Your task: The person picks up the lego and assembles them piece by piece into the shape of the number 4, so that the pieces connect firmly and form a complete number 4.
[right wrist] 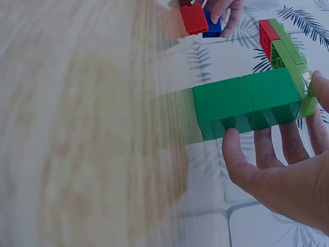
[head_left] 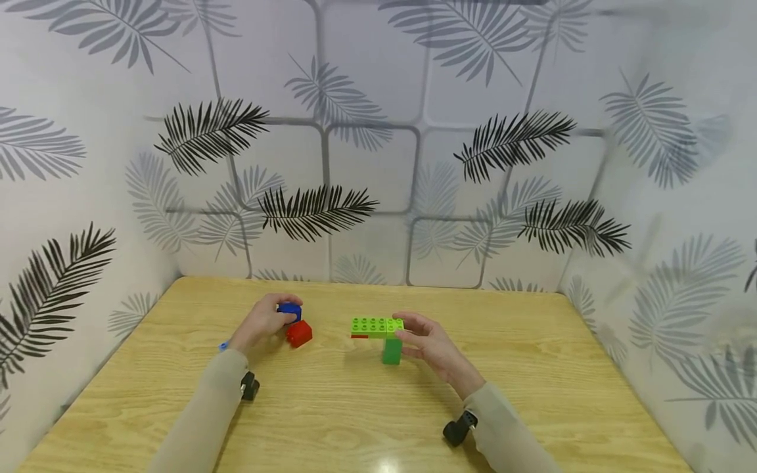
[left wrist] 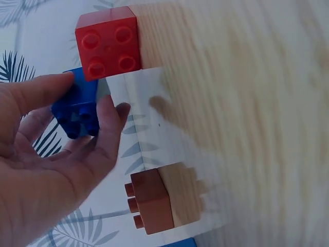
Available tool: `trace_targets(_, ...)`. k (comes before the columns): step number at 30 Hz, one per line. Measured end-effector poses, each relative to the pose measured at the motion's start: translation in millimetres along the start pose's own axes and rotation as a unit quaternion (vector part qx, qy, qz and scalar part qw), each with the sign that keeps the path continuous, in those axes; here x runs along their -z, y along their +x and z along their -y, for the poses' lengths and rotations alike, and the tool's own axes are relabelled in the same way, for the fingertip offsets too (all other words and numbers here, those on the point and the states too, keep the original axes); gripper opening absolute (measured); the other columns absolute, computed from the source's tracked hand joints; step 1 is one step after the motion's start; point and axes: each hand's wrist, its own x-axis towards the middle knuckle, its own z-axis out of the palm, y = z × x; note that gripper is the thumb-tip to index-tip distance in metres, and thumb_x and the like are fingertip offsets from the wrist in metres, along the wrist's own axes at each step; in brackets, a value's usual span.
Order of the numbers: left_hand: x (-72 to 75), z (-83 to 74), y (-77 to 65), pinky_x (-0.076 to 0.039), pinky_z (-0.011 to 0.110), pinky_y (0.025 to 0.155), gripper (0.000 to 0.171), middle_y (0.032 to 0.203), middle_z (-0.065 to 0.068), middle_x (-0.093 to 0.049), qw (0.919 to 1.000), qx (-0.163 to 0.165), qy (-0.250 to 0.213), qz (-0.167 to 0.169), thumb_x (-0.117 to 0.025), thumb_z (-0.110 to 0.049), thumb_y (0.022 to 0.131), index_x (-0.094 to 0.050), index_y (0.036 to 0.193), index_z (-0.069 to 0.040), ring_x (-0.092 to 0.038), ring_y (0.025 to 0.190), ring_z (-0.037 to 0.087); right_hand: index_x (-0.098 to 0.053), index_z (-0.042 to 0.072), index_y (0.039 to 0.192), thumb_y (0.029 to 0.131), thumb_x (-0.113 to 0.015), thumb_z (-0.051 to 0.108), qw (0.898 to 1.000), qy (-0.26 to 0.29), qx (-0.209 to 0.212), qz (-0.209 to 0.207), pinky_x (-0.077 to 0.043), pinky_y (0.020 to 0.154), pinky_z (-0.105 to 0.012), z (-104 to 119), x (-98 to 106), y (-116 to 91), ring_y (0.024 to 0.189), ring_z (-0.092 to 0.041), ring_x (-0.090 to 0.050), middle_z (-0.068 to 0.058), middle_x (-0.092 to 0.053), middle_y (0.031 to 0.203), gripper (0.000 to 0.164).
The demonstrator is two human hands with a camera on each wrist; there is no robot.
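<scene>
My left hand [head_left: 264, 320] pinches a blue building brick [left wrist: 82, 92] between thumb and fingers, at the left of the table. Right beside that brick lies a red brick [head_left: 299, 334], its studs facing the camera in the left wrist view. My right hand [head_left: 434, 345] grips an assembly of bricks near the middle. Two stacked dark green bricks [right wrist: 247, 103] form its upright leg. Light green bricks [head_left: 369, 326] lie across the top and jut out leftward. Beneath their far end a small red brick [right wrist: 267, 40] is attached.
A brown brick [left wrist: 151, 200] stands on the wooden table [head_left: 355, 420] near my left wrist, mostly hidden in the head view. Close to it is a blue piece [head_left: 223, 345], partly covered by the arm. Leaf-patterned walls [head_left: 367, 164] border the table at the back and sides.
</scene>
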Motion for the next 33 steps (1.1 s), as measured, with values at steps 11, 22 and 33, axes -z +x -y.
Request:
trace_targets(11,-5.2,-20.5,0.8,-0.057,0.042,0.088,0.032,0.136,0.019,-0.049,0.9866,-0.04,-0.158,-0.015,-0.063,-0.008,0.095,-0.061,0.126,-0.006,-0.061,0.11,0.035,-0.044,0.007,0.146,0.095,-0.066,0.024,1.0,0.0,0.004,0.002,-0.048,0.099,-0.044,-0.3,3.6,-1.4,0.11,-0.011,-0.059,-0.007,-0.055,0.134,0.058)
trace_targets(22,-19.4,-37.9,-6.6,-0.057,0.041,0.083,0.034,0.136,0.019,-0.049,0.9788,-0.078,-0.186,-0.037,-0.065,-0.01,0.094,-0.061,0.127,-0.003,-0.062,0.097,0.032,-0.046,0.005,0.144,0.095,-0.066,0.02,1.0,0.008,0.0,0.006,-0.049,0.097,-0.04,-2.0,1.7,0.2,0.109,-0.01,-0.059,-0.004,-0.057,0.131,0.055)
trace_targets(33,-36.0,-71.4,-16.8,-0.055,0.033,0.074,0.045,0.136,0.025,-0.051,0.9766,-0.107,-0.187,-0.001,-0.062,-0.01,0.097,-0.051,0.14,-0.008,-0.065,0.098,0.029,-0.047,0.006,0.144,0.094,-0.067,0.023,1.0,0.012,-0.001,0.005,-0.048,0.098,-0.045,-0.4,2.2,-1.7,0.108,-0.011,-0.059,-0.004,-0.056,0.129,0.057)
